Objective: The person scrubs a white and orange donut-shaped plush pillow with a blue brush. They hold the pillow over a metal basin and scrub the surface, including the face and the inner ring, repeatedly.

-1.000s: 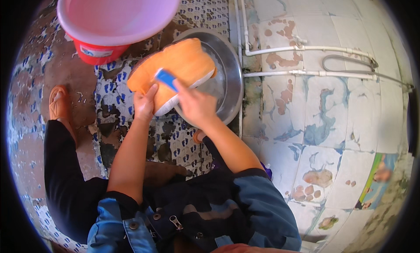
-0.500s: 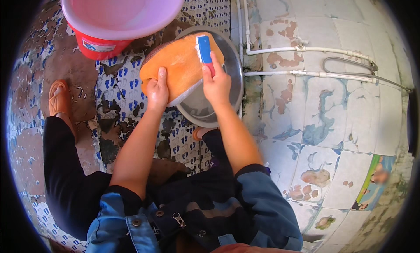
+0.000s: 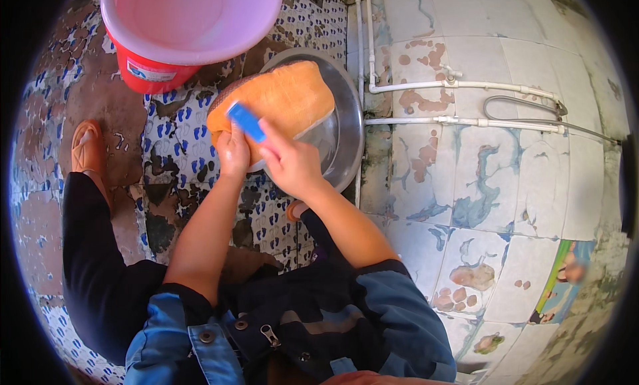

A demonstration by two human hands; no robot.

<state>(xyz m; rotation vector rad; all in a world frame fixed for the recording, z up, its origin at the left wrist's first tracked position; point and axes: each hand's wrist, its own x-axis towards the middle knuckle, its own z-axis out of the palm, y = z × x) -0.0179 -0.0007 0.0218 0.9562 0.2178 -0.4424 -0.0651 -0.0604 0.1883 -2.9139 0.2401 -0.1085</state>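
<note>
An orange, padded piece of fabric (image 3: 286, 99), with a dark textured edge along its far left side, lies tilted across a grey metal basin (image 3: 346, 155). My left hand (image 3: 233, 152) is closed on its near left edge, the fingers partly hidden. In my right hand (image 3: 293, 165) is a scrubbing brush (image 3: 246, 121) with a blue back, slightly blurred by motion. The brush is over the left part of the fabric, close to my left thumb. Its bristles are hidden from above.
A large pink and red plastic tub (image 3: 153, 69) stands at the far left of the basin. White pipes (image 3: 459, 85) and a grey hose (image 3: 519, 97) run along the tiled wall on the right. The footprint-patterned floor (image 3: 180, 129) is worn and looks wet.
My right hand has brought the brush from the fabric's far right end down and left, near my left hand. White foam that showed beside the brush is out of sight.
</note>
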